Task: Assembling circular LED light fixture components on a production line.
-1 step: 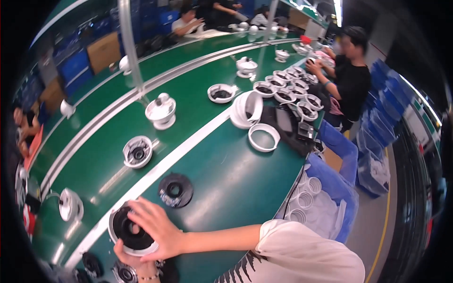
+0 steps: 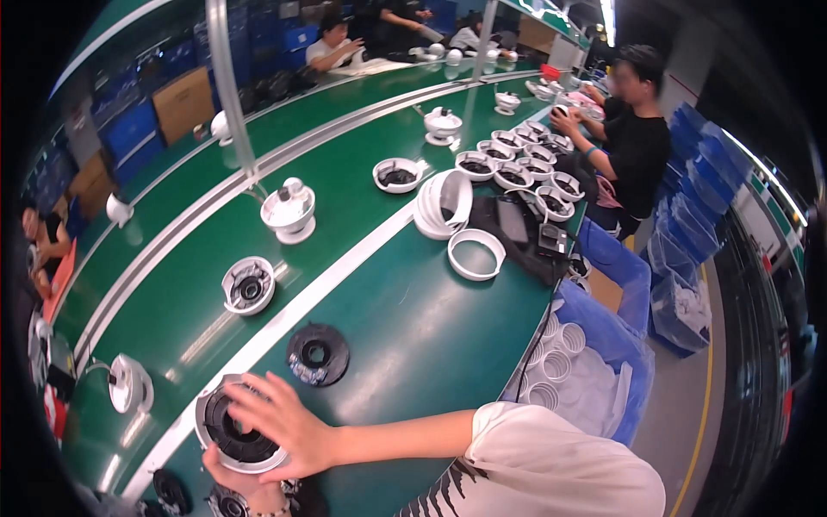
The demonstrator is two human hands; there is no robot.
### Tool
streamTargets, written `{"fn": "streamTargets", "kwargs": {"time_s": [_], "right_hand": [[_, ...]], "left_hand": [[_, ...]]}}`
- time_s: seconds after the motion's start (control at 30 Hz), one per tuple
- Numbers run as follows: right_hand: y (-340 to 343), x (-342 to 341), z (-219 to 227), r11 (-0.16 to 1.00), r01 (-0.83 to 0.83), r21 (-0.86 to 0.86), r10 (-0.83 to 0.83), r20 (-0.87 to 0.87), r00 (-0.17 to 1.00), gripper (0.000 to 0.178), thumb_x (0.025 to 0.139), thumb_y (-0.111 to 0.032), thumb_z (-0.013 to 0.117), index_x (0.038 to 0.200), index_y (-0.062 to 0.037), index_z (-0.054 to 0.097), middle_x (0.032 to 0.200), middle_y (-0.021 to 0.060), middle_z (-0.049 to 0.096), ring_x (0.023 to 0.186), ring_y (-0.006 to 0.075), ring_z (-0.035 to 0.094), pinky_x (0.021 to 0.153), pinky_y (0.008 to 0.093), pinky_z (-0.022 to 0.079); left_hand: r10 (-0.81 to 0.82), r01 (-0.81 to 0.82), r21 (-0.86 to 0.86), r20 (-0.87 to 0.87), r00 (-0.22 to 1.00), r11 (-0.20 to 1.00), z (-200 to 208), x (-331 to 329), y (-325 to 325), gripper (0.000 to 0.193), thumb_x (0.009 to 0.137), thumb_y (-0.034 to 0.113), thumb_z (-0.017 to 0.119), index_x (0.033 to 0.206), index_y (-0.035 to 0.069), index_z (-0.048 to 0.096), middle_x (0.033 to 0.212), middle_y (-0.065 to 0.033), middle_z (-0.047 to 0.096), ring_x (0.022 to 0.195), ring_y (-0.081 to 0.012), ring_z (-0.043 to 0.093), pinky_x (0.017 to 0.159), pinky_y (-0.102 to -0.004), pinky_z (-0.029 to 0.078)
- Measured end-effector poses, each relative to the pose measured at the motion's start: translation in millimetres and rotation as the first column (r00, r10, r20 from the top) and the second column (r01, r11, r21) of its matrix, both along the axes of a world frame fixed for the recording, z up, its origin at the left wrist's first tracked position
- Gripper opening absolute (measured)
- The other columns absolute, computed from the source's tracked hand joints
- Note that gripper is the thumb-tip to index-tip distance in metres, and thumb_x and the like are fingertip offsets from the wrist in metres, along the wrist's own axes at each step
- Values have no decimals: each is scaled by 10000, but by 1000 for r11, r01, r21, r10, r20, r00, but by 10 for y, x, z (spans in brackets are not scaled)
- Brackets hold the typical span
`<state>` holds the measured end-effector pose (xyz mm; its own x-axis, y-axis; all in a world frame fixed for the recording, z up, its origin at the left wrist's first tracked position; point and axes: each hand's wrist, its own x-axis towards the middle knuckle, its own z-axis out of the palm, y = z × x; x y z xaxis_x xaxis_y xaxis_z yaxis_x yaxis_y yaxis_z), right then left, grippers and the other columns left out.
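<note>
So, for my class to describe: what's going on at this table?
The person's right hand, fingers spread across the top, and left hand, at the near edge, hold a white round housing with a black ring-shaped part inside. Beyond, a black disc with a central hole lies on the green tabletop. A co-worker in black stands further along.

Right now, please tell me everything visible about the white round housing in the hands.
The white round housing looks like plastic: a ring holding a black insert with a central opening. Its open side is tilted toward the camera. The right hand spreads across its face; the left hand grips its lower edge. It is over the green table; whether they touch is unclear.
</note>
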<state>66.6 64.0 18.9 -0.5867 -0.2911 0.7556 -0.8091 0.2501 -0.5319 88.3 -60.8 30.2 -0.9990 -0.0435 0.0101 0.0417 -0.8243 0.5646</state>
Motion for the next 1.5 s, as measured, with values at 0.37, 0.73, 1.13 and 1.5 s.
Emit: {"fn": "streamTargets", "kwargs": {"time_s": [0.37,0.73,1.13,1.5], "right_hand": [[840,-96,70,958,-137,253,212,-297,931,324,711,-83,567,1024,-6,530,1162,137,488,1095,323,432,964,530,261],[2921,-268,-204,264,854,448,-914,-166,370,413,650,-163,666,1000,-2,520,1205,150,425,1085,323,401,917,438,310],[3354,-253,-581,207,846,490,-915,-209,345,51,619,-102,649,658,-79,628,782,23,589,811,230,495,723,355,392],[2391,432,-37,645,671,364,-691,-98,717,138,654,-11,656,783,-20,610,774,87,620,658,229,607,577,287,485]], "left_hand": [[-397,499,-180,409,822,848,-19,-277,-110,504,836,342,366,1233,33,349,1121,-164,509,954,-307,561,672,-435,546],[50,27,-258,290,956,966,-941,-2175,-1209,411,901,295,389,1203,17,367,1227,-138,417,1107,-273,432,927,-447,367],[230,-578,-709,-691,686,-405,-544,-1916,-284,615,788,146,552,1263,-91,240,1295,-246,292,1187,-349,319,1003,-371,225],[-613,-340,-898,-105,783,-280,-433,-1488,864,552,683,187,657,1151,-9,439,1095,-219,506,1038,-336,473,901,-366,374]]}}
